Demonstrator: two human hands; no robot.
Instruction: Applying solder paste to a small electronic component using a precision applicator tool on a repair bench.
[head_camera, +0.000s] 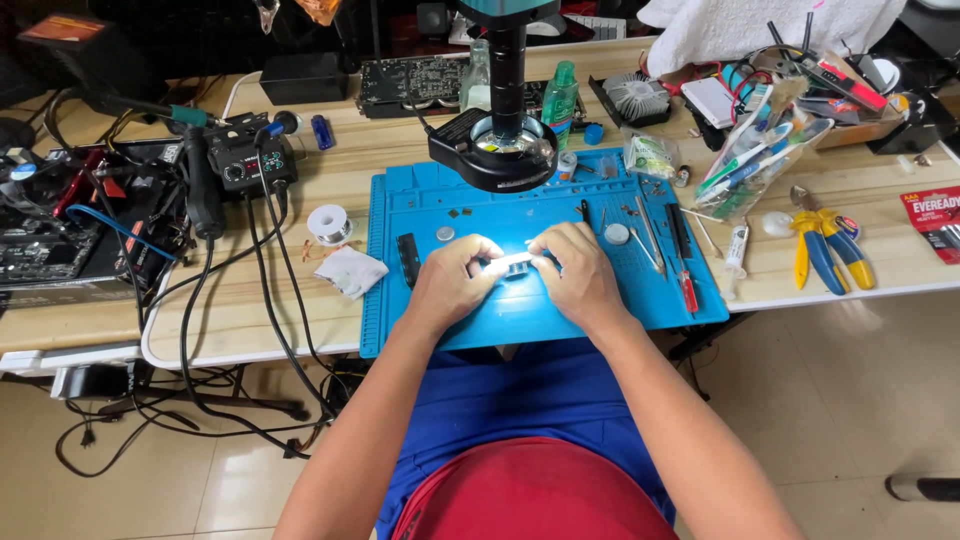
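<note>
Both of my hands meet over the blue work mat (400, 215) under the microscope's ring light (497, 150). My left hand (450, 283) and my right hand (577, 272) pinch the two ends of a small, brightly lit white part (512, 264) between their fingertips. The glare hides the part's details. A small black block (408, 258) lies on the mat just left of my left hand. A round coin-like disc (617, 234) and several thin tools (663, 240) lie right of my right hand.
A soldering station (240, 160) with cables, a solder spool (329, 224) and a white cloth (351, 271) sit left of the mat. Yellow-and-blue pliers (828, 245), a syringe (736, 250) and a bag of tools (756, 160) lie at the right. Bottles (560, 100) stand behind.
</note>
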